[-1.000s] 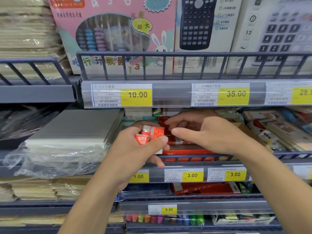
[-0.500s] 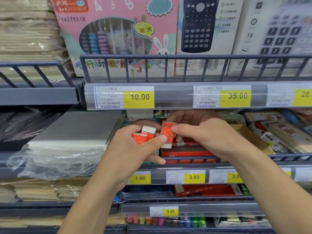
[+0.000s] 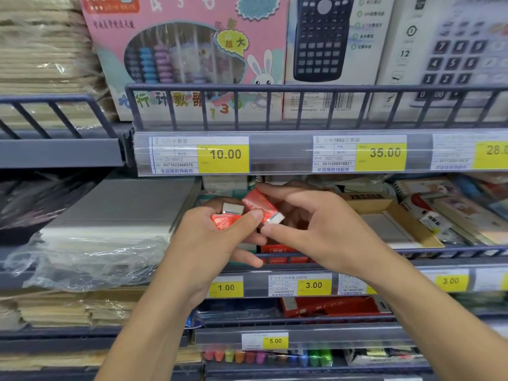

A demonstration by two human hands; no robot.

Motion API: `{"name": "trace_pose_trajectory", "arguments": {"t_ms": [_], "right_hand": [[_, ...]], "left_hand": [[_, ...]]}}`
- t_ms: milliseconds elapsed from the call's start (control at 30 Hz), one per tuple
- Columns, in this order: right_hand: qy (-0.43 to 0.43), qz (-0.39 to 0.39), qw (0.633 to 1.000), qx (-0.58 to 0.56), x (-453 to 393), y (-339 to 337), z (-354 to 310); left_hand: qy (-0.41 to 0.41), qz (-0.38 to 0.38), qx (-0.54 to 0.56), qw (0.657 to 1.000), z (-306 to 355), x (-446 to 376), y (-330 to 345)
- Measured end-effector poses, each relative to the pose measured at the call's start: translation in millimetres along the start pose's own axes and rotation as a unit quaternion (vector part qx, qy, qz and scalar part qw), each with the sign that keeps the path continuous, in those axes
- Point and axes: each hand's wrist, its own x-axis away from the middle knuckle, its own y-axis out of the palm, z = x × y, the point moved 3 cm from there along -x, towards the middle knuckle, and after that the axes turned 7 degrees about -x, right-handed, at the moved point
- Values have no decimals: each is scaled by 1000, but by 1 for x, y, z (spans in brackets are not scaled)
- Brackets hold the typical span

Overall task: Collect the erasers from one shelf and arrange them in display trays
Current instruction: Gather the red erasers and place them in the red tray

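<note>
Both hands fill the low gap between the grey price-label rail [image 3: 275, 154] above and the dark wire shelf fence [image 3: 450, 253] below, hemmed by a plastic-wrapped grey slab [image 3: 115, 213] on the left and a brown cardboard tray [image 3: 395, 215] on the right.

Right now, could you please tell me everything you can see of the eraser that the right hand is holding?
The eraser is a small rectangular block in a glossy red wrapper, with its white end bare at the lower right. It lies tilted, red end up and to the left. The right hand pinches it between finger and thumb, in front of the middle shelf. Its white end sits close to the left hand, whose thumb seems to touch it. That hand already grips other erasers of the same kind. The print on the wrapper is too blurred to read.
</note>
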Motion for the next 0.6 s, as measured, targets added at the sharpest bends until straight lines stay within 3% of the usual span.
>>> {"name": "trace_pose_trajectory", "arguments": {"t_ms": [167,233,433,600], "right_hand": [[54,18,998,0,-6,-16,7],[80,4,996,49,-9,-27,15],[125,-123,972,156,-18,-34,30],[129,-185,964,143,-25,-28,40]], "left_hand": [[-2,34,14,999,-3,-3,-6],[-4,36,21,999,-4,-4,-10],[4,18,52,998,-4,-3,-13],[24,23,75,997,-4,-3,-11]]}}
